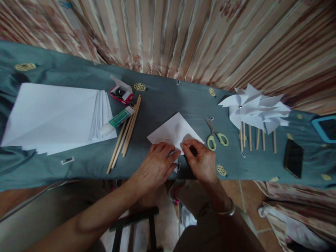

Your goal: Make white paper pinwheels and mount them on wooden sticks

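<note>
A white square of paper (177,128) with crease lines lies turned like a diamond on the table in front of me. My left hand (160,161) is closed on its near left part, fingers bent over the edge. Thumb and forefinger of my right hand (202,158) pinch the paper close to the left fingertips. The near corner is partly hidden by my hands. Just to the right lie scissors (213,134) with yellow-green handles, blades slightly apart. Left of the paper are several wooden sticks (127,134).
A stack of white paper (52,115) lies at the left, a glue stick (119,119) across its corner. Behind is an open red box (121,93) of small dark pieces. Paper pinwheels (257,108) on sticks, a phone (293,158) and a blue-framed device (325,128) lie right.
</note>
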### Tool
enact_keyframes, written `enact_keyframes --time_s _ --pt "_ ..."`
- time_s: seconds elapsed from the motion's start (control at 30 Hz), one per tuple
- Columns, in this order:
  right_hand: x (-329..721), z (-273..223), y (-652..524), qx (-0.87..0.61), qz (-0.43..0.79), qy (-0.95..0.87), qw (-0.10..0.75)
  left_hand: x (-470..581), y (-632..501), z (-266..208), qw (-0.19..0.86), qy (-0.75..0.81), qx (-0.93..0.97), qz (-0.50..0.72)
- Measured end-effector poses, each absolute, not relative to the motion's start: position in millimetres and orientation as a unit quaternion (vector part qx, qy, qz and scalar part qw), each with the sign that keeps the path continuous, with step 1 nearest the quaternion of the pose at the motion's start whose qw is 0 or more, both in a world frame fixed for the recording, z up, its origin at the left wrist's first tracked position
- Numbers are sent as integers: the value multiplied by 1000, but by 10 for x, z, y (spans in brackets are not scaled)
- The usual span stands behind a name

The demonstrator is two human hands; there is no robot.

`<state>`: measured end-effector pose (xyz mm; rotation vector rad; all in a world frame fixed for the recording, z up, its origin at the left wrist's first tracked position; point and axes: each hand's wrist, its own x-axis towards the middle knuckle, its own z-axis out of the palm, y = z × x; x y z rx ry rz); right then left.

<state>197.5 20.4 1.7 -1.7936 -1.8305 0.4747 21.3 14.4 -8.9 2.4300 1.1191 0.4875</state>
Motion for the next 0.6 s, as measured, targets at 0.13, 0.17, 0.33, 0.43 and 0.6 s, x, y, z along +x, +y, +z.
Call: enact_keyframes --time_s 0.13,0.17,0.33,0.43,0.6 --pt "1972 5 203 -660 165 -686 259 227 149 -76 206 405 875 169" --pt "1972 0 203 -657 160 -690 257 230 149 -75 203 405 875 167" --pt "1968 -23 201 -635 127 -722 244 237 147 -74 193 406 878 164" --pt "1965 -35 193 -619 90 -744 235 238 147 -70 189 410 878 161" --pt "1981 -20 189 -582 15 -779 234 241 150 -62 185 411 878 162"
